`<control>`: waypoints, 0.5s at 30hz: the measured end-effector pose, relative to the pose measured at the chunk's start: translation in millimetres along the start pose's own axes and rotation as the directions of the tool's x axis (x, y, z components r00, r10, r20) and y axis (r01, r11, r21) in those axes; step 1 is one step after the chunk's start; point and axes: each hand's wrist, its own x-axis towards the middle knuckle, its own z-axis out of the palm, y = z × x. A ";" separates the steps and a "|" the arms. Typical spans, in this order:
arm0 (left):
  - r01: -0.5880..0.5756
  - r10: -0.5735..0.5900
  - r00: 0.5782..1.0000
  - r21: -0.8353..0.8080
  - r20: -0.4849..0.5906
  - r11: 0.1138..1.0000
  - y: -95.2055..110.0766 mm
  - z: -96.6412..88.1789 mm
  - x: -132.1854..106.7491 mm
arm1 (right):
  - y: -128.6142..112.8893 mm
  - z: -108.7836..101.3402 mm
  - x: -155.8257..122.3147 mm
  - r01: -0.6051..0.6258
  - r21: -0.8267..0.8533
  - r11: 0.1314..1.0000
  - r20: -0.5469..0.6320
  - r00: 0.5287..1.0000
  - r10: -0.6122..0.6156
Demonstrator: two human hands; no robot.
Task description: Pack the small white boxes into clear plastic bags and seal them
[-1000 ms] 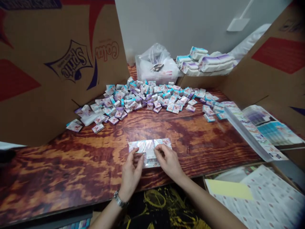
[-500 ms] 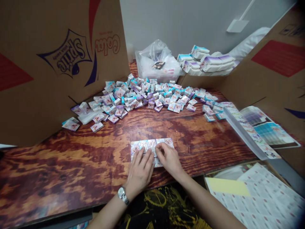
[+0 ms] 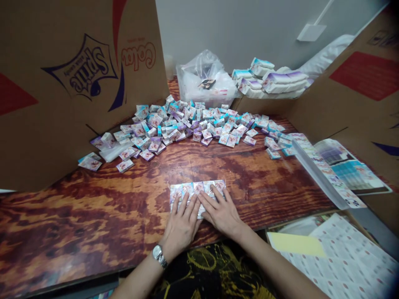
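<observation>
Right hand (image 3: 222,211) has released its pinch at the middle of the clear-wrapped packet (image 3: 197,187) and now lies palm down on it. Left hand (image 3: 182,224) remains flat on the packet's left half, near its previous position.

Fingers of both hands are extended and slightly spread, tips resting on the wrapped surface. The two hands converge at the packet's middle, where their index fingers lie just beside each other.

Packet position: flat on the wooden table (image 3: 77,232), near side, centred in front of the person. Its far edge is exposed beyond the fingertips; its near edge is partly covered by the hands. The table's near edge runs just below the packet, under the wrists.

On the far side, a wide strip of tabletop separates the packet from the heap of small boxes (image 3: 199,124). To the left, tabletop extends to the large carton (image 3: 77,95). To the right, tabletop extends to the clear plastic strip (image 3: 321,176), which slants towards the near edge.
</observation>
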 end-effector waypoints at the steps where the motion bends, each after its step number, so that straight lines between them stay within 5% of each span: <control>1: 0.004 -0.004 1.000 -0.008 0.011 1.000 0.4 -1.4 -1.4 | 2.7 0.3 -3.7 -0.023 -0.011 1.000 0.019 1.000 0.023; 5: 0.042 -0.035 0.994 -0.062 0.101 0.997 -2.5 -16.0 0.9 | 20.4 -5.2 -19.7 -0.201 -0.003 0.980 -0.016 0.980 0.200; 9: 0.142 -0.118 0.973 -0.112 0.196 0.984 -23.6 -30.5 37.2 | 40.0 -13.2 -30.3 -0.446 0.157 0.881 -0.028 0.890 0.455; 11: 0.215 -0.148 0.917 -0.147 0.370 0.966 -39.1 -31.2 63.4 | 44.4 -12.8 -33.0 -0.485 0.258 0.835 0.071 0.872 0.484; 15: 0.217 -0.072 0.844 -0.216 0.531 0.952 -61.3 -28.2 93.1 | 41.9 -0.9 -38.7 -0.534 0.442 0.721 0.132 0.834 0.536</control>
